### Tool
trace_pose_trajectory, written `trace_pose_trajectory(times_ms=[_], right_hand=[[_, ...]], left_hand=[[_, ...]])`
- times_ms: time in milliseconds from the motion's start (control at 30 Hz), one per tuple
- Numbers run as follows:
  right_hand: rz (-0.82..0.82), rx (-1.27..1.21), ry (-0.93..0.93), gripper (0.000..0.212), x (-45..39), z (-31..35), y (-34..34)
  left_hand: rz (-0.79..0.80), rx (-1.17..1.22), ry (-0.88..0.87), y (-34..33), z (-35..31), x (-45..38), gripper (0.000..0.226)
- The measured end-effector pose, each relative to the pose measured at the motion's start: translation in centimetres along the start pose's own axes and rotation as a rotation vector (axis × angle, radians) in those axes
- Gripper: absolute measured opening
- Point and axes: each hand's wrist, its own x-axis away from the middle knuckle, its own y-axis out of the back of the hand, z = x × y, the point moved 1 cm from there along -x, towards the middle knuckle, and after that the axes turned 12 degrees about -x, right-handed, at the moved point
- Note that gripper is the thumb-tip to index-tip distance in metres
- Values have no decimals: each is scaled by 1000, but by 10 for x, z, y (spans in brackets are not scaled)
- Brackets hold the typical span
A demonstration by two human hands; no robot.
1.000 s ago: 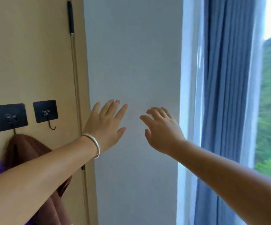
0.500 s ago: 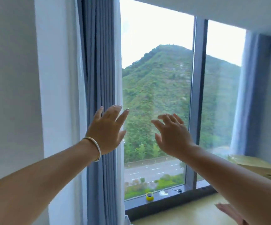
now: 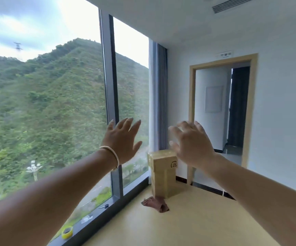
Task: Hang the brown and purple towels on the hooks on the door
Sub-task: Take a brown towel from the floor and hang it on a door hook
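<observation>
Both hands (image 3: 122,139) (image 3: 193,144) raised, spread, facing window (image 3: 46,103).

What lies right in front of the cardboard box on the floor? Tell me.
A crumpled brownish-red cloth lies on the wooden floor against the foot of the cardboard box. Whatever the cloth covers is hidden.

Stacked boxes (image 3: 164,173) block the corner; floor (image 3: 196,219) beside them lies open.
</observation>
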Motion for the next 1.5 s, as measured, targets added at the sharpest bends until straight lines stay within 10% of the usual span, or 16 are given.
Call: trace_pose_trajectory(times_ms=[533, 1500], right_hand=[[69, 302, -378, 45, 76, -238, 47], [95, 381, -537, 42, -117, -563, -150]], left_hand=[[-130, 305, -238, -13, -261, -147, 71], [-138, 407, -337, -274, -443, -487, 70]])
